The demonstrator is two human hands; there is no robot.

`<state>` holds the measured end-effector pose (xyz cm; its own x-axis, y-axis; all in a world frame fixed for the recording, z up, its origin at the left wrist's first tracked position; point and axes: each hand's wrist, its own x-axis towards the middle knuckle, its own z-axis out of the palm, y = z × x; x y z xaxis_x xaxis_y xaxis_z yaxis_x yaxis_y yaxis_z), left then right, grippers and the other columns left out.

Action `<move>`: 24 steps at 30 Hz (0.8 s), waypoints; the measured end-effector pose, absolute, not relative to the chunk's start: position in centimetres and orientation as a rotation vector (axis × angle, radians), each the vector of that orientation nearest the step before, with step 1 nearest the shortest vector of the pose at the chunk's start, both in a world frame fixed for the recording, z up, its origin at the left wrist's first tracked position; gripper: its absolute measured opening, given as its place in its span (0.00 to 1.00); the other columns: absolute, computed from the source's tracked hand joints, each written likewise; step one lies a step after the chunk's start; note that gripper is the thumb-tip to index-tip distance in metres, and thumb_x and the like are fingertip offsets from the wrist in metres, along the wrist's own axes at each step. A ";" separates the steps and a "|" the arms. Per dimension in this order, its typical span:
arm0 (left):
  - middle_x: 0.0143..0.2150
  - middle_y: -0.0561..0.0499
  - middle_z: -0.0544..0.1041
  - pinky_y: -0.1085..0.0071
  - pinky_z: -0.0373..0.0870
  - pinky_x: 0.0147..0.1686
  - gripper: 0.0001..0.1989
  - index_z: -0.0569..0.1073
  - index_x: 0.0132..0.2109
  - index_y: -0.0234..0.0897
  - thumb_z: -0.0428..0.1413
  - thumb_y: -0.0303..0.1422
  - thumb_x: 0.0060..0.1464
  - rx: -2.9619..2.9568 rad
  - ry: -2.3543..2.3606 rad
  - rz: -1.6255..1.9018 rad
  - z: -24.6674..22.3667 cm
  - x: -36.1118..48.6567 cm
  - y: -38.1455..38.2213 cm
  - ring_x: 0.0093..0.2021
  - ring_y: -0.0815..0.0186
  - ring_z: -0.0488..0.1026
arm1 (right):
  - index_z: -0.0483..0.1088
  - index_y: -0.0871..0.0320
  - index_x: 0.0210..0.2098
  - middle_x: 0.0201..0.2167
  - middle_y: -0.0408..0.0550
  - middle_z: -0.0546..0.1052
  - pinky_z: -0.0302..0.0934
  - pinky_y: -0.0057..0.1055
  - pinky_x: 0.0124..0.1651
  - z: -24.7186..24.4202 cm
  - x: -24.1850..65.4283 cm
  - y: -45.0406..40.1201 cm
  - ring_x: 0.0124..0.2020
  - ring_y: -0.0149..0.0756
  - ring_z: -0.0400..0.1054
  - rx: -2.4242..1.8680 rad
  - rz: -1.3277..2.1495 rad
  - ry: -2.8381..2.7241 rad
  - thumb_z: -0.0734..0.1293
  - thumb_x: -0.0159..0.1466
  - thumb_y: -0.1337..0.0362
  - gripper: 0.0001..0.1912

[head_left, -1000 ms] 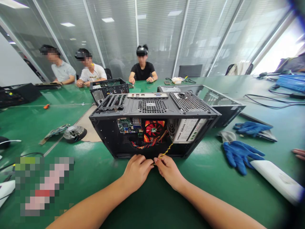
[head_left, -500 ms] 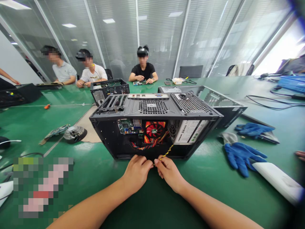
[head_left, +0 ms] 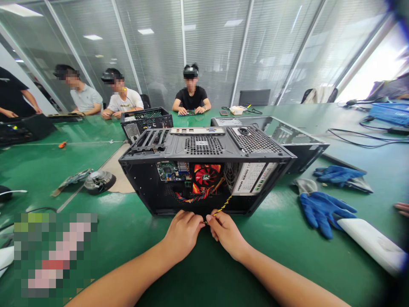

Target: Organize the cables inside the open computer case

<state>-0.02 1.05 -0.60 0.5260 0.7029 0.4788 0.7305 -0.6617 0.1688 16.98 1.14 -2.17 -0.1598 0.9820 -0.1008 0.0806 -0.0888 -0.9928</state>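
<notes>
A black computer case point(head_left: 179, 147) stands on the green table with its open side facing me. Inside it are a red-and-black fan point(head_left: 206, 175), a green circuit board point(head_left: 168, 170), a bundle of coloured wires point(head_left: 194, 198) and a power supply point(head_left: 254, 178) with a white label. A twisted yellow-and-black cable point(head_left: 226, 204) runs out from below the power supply. My right hand point(head_left: 225, 230) pinches this cable between thumb and fingers. My left hand point(head_left: 183, 234) is closed on the cable's end, close to the right fingertips. The very tip is hidden by my fingers.
Blue gloves point(head_left: 322, 207) and a white box-like object point(head_left: 370, 243) lie at right. More computer cases stand behind point(head_left: 306, 155) and beyond. A round metal part point(head_left: 99, 181) lies on the left near cardboard point(head_left: 123, 170). Several people sit or stand across the green table point(head_left: 277, 256).
My hands keep their hold on the cable almost unmoved. The view has shifted slightly. The person opposite has lowered their head and hands over a board, and a standing person at far left shows more.
</notes>
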 end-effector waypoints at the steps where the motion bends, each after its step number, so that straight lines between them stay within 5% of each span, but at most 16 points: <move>1: 0.29 0.50 0.73 0.65 0.65 0.33 0.12 0.72 0.36 0.36 0.47 0.30 0.66 -2.699 -1.284 -0.793 -0.6 0.0 1.1 0.30 0.62 0.69 | 0.59 0.55 0.24 0.15 0.36 0.62 0.52 0.25 0.19 -2.2 17.0 1.1 0.15 0.27 0.56 -1.256 1.370 -1.339 0.64 0.61 0.41 0.24; 24: 0.29 0.50 0.72 0.65 0.65 0.34 0.12 0.70 0.36 0.36 0.44 0.28 0.66 -2.736 -1.249 -0.672 -0.5 0.0 1.2 0.31 0.62 0.69 | 0.59 0.55 0.23 0.15 0.36 0.62 0.53 0.26 0.20 -1.6 16.9 1.0 0.16 0.27 0.56 -1.248 1.367 -1.353 0.64 0.61 0.42 0.24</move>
<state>0.00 1.16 -0.46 0.5768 0.7058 0.4113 0.7319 -0.6701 0.1234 16.86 0.97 -1.55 -0.1686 0.9810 -0.0963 0.0862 -0.0827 -0.9928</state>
